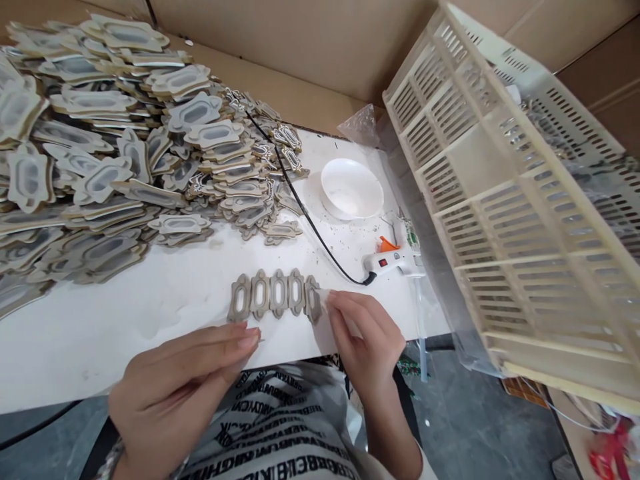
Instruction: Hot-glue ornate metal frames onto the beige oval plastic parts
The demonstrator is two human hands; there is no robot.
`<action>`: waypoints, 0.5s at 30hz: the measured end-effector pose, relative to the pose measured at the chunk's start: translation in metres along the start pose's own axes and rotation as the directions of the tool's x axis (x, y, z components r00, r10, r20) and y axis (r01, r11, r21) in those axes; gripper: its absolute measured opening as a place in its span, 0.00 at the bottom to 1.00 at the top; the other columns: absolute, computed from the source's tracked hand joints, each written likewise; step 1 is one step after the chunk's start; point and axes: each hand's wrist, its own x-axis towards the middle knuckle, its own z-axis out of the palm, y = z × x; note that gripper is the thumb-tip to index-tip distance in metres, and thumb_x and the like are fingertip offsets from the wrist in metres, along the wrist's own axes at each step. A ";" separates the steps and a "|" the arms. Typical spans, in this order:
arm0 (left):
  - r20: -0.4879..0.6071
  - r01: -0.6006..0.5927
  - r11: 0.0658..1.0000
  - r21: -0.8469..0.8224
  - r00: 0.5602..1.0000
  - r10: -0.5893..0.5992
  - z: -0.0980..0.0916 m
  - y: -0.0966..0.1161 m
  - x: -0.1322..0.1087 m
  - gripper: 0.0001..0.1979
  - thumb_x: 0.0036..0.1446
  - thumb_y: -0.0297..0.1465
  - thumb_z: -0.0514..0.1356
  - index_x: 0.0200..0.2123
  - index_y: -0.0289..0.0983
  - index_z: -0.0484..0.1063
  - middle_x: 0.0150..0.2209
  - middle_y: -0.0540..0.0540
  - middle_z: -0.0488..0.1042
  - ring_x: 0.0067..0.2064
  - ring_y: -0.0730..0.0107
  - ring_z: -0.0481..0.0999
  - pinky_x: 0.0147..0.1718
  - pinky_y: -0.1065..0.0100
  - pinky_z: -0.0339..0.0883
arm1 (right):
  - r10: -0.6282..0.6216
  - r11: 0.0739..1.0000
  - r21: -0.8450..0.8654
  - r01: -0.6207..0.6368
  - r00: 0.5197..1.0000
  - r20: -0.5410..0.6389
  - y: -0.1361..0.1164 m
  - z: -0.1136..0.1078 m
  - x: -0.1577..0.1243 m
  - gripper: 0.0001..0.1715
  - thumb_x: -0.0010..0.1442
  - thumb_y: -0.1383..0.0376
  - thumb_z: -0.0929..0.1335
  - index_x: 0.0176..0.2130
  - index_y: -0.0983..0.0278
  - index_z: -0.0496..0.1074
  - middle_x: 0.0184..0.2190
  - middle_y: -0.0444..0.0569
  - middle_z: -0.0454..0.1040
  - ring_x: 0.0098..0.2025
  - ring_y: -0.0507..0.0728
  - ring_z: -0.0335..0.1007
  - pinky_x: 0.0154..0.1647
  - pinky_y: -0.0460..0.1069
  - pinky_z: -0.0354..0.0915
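A row of several tan frame-shaped cutouts [274, 295] lies overlapped on the white table [150, 313] near its front edge. My left hand [183, 387] hovers just below the row's left end, fingers held together and stretched flat, holding nothing that I can see. My right hand [363, 337] is at the row's right end, fingers curled, their tips at the last cutout; I cannot make out whether it pinches something small.
A big heap of the same cutouts [100, 147] covers the table's left and back. A white bowl [351, 189] and a white glue gun [395, 261] with a black cord [310, 223] lie right. A cream slatted crate [515, 200] leans at the right edge. Cardboard stands behind.
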 end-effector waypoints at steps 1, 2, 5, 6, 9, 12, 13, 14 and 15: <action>0.005 0.000 1.000 0.001 1.000 0.000 0.000 -0.001 0.000 0.17 0.57 0.26 0.67 0.44 0.56 0.80 0.41 0.60 0.84 0.38 0.69 0.85 0.43 0.67 0.84 | -0.045 0.997 -0.061 0.046 0.999 0.025 0.003 -0.001 0.000 0.12 0.61 0.78 0.70 0.39 0.63 0.78 0.33 0.52 0.83 0.35 0.56 0.81 0.36 0.49 0.79; 0.014 -0.004 1.000 0.001 1.000 0.004 0.000 -0.001 -0.001 0.17 0.57 0.26 0.67 0.44 0.56 0.80 0.41 0.60 0.84 0.37 0.69 0.85 0.42 0.66 0.85 | -0.081 0.991 -0.099 0.086 0.996 0.046 0.004 -0.001 0.001 0.12 0.61 0.78 0.69 0.39 0.63 0.78 0.32 0.52 0.83 0.34 0.56 0.81 0.36 0.49 0.79; 0.026 -0.015 1.000 0.010 1.000 0.015 -0.001 -0.003 -0.001 0.15 0.58 0.27 0.66 0.44 0.55 0.80 0.41 0.59 0.84 0.38 0.68 0.85 0.43 0.66 0.85 | -0.141 0.978 -0.141 0.152 0.987 0.081 0.005 0.001 0.000 0.11 0.63 0.78 0.68 0.39 0.64 0.77 0.32 0.51 0.83 0.34 0.56 0.81 0.36 0.49 0.79; 0.030 -0.026 1.000 0.012 0.999 0.025 -0.001 -0.003 -0.002 0.15 0.59 0.27 0.66 0.44 0.54 0.80 0.42 0.59 0.84 0.38 0.68 0.85 0.43 0.67 0.84 | -0.151 0.975 -0.151 0.162 0.985 0.084 0.004 0.002 0.000 0.11 0.63 0.78 0.68 0.39 0.64 0.77 0.32 0.51 0.83 0.34 0.56 0.81 0.36 0.49 0.79; 0.038 -0.062 0.998 0.009 0.997 0.061 -0.002 -0.006 -0.002 0.15 0.58 0.25 0.66 0.44 0.52 0.80 0.42 0.58 0.84 0.38 0.70 0.85 0.44 0.69 0.84 | -0.167 0.966 -0.183 0.180 0.982 0.089 0.003 0.004 -0.002 0.10 0.64 0.78 0.68 0.40 0.65 0.76 0.33 0.52 0.83 0.35 0.56 0.80 0.37 0.50 0.78; 0.043 -0.080 0.997 -0.003 0.996 0.080 -0.002 -0.006 -0.001 0.17 0.58 0.22 0.65 0.45 0.51 0.80 0.44 0.60 0.83 0.40 0.73 0.84 0.46 0.72 0.82 | -0.180 0.961 -0.194 0.198 0.978 0.109 0.004 0.004 -0.003 0.10 0.65 0.77 0.68 0.40 0.65 0.76 0.33 0.52 0.83 0.35 0.56 0.79 0.38 0.50 0.78; 0.044 -0.078 0.997 -0.002 0.996 0.078 -0.002 -0.006 -0.001 0.18 0.58 0.22 0.65 0.46 0.51 0.79 0.44 0.60 0.83 0.41 0.74 0.84 0.47 0.74 0.81 | -0.181 0.961 -0.192 0.201 0.976 0.118 0.004 0.004 -0.003 0.10 0.65 0.77 0.68 0.40 0.65 0.76 0.33 0.52 0.83 0.36 0.56 0.79 0.38 0.51 0.78; 0.041 -0.074 0.997 -0.003 0.996 0.074 -0.002 -0.005 -0.001 0.19 0.58 0.21 0.65 0.46 0.51 0.79 0.44 0.61 0.83 0.41 0.76 0.84 0.48 0.75 0.81 | -0.179 0.961 -0.188 0.202 0.975 0.132 0.005 0.003 -0.003 0.10 0.65 0.77 0.67 0.40 0.65 0.77 0.34 0.52 0.83 0.36 0.56 0.78 0.38 0.51 0.78; 0.040 -0.074 0.997 -0.003 0.996 0.074 -0.002 -0.005 0.000 0.19 0.58 0.21 0.65 0.46 0.51 0.79 0.44 0.62 0.83 0.41 0.77 0.84 0.49 0.75 0.80 | -0.176 0.962 -0.184 0.202 0.973 0.149 0.005 0.002 -0.003 0.09 0.65 0.77 0.68 0.40 0.66 0.77 0.34 0.52 0.83 0.36 0.56 0.78 0.39 0.51 0.77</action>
